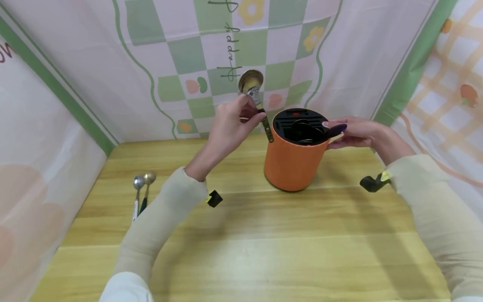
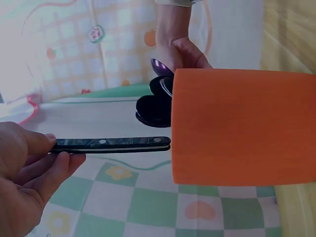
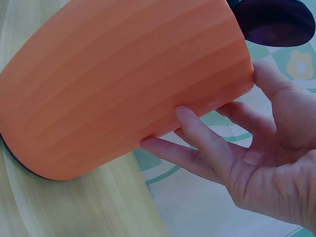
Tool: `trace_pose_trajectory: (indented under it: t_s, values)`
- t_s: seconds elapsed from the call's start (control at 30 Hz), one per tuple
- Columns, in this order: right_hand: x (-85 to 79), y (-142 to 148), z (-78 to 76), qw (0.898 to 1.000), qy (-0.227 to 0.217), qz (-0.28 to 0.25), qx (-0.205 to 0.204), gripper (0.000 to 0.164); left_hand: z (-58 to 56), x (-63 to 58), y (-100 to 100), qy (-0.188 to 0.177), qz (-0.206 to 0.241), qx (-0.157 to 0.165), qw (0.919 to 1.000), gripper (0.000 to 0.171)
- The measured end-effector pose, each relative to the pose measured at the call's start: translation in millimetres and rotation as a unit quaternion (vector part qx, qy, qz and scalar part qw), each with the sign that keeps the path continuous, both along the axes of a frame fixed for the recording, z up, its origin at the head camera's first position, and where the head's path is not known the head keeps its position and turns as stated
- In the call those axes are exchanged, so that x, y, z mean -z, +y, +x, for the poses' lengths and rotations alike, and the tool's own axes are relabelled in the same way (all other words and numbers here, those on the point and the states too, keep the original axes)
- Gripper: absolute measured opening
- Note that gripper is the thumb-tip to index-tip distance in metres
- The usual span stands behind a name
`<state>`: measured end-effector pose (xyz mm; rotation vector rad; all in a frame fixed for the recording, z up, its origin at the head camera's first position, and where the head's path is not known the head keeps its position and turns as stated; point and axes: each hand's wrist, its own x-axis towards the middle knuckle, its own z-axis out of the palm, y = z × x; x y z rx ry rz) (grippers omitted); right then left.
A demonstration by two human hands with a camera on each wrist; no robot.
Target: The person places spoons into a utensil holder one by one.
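My left hand (image 1: 235, 119) pinches a metal spoon (image 1: 252, 79) between thumb and fingers, its round shiny bowl up. The dark riveted handle (image 2: 113, 144) hangs down, its end right at the rim of an orange utensil holder (image 1: 295, 167) in the head view. This holder stands upright on the table, with a slotted black top (image 1: 290, 114). Dark spoons (image 2: 154, 109) and a purple spoon (image 3: 279, 22) stick out of it, bowls up. Against the holder's right side rest the extended fingers of my right hand (image 3: 266, 143), beside the purple spoon.
Two more spoons (image 1: 138, 182) lie at the left of the wooden table (image 1: 249, 260), partly behind my left forearm. A checkered cloth (image 1: 281, 79) hangs behind the holder, and further printed cloths (image 1: 437, 109) close off both sides.
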<state>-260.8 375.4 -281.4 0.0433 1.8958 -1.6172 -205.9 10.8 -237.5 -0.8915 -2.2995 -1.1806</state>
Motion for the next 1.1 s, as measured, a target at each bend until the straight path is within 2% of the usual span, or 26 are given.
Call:
trace_pose_trajectory:
  t_s: [0.07, 0.17, 0.27, 0.37, 0.47, 0.7, 0.83, 0.93, 1.03, 1.1]
  values:
    - [-0.8, 0.9, 0.9, 1.000, -0.004, -0.006, 0.004, 0.015, -0.4, -6.3, 7.1, -0.004, -0.001, 0.009, 1.0000, 0.017]
    - [-1.7, 1.4, 2.4, 1.000, -0.006, -0.013, 0.000, 0.018, -2.3, -13.4, 16.2, 0.006, -0.002, 0.026, 0.9997, 0.017]
    - [-1.1, 0.6, 3.1, 1.000, -0.004, -0.020, -0.011, 0.021, -4.6, -16.8, 23.2, 0.016, -0.001, 0.042, 0.9990, 0.017]
    - [0.2, -1.3, 3.5, 0.999, -0.006, -0.025, -0.019, 0.022, -6.4, -17.0, 28.7, 0.010, -0.004, 0.043, 0.9990, 0.016]
    - [0.5, -2.8, 4.0, 0.999, -0.006, -0.028, -0.029, 0.022, -7.7, -14.8, 34.1, 0.002, -0.008, 0.047, 0.9989, 0.016]
    - [-1.8, -5.3, 7.0, 1.000, -0.009, -0.012, -0.006, 0.018, -13.2, -4.7, 47.6, -0.017, -0.039, 0.054, 0.9976, 0.015]
    - [-2.4, -7.0, 7.7, 1.000, -0.005, -0.003, -0.004, 0.015, -17.6, 2.3, 53.1, -0.014, -0.058, 0.054, 0.9968, 0.014]
    - [-2.7, -9.3, 7.4, 1.000, 0.002, 0.014, -0.002, 0.029, -20.5, 7.7, 56.4, 0.001, -0.068, 0.051, 0.9964, 0.014]
    - [-2.9, -11.1, 7.1, 0.999, 0.008, 0.031, -0.002, 0.057, -23.2, 14.5, 60.0, 0.016, -0.084, 0.042, 0.9955, 0.014]
    - [-2.6, -11.1, 6.9, 0.999, 0.009, 0.035, -0.005, 0.065, -24.4, 19.2, 62.3, 0.024, -0.091, 0.037, 0.9949, 0.014]
